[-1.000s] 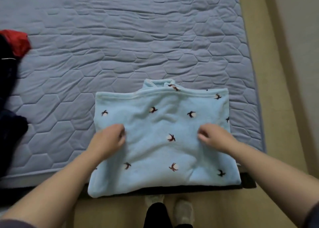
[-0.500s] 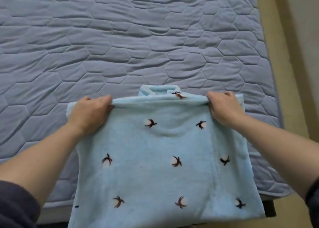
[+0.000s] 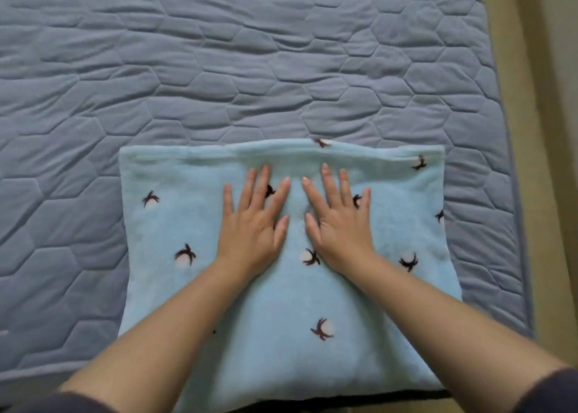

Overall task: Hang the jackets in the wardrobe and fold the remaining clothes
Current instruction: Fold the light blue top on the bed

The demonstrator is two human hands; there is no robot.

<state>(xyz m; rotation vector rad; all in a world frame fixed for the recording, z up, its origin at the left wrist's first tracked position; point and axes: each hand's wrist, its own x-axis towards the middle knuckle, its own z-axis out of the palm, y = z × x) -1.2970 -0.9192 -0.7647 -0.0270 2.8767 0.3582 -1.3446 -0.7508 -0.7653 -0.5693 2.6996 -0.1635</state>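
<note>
Hands both down flat on the garment. Left hand (image 3: 253,228) and right hand (image 3: 339,225) lie side by side, palms down, fingers straight and slightly spread, thumbs angled toward each other with a narrow strip of cloth showing between them; nothing pinched or gripped. Garment (image 3: 281,318) is a pale blue fleece piece with small dark-and-white motifs, folded into a rough rectangle, rounded far edge just past the fingertips (image 3: 265,175). It lies on the near right part of the bed (image 3: 219,68), on a grey-blue quilted cover with hexagon stitching. Near edge of the fleece reaches the near edge of the bed; whether it overhangs, can't tell. Right edge of the fleece stops short of the bed's right edge. Both forearms bare, crossing over the near half of the fleece; dark sleeve cuffs (image 3: 550,387) show at the bottom corners. Beige floor (image 3: 550,131) runs along the right side of the bed.
</note>
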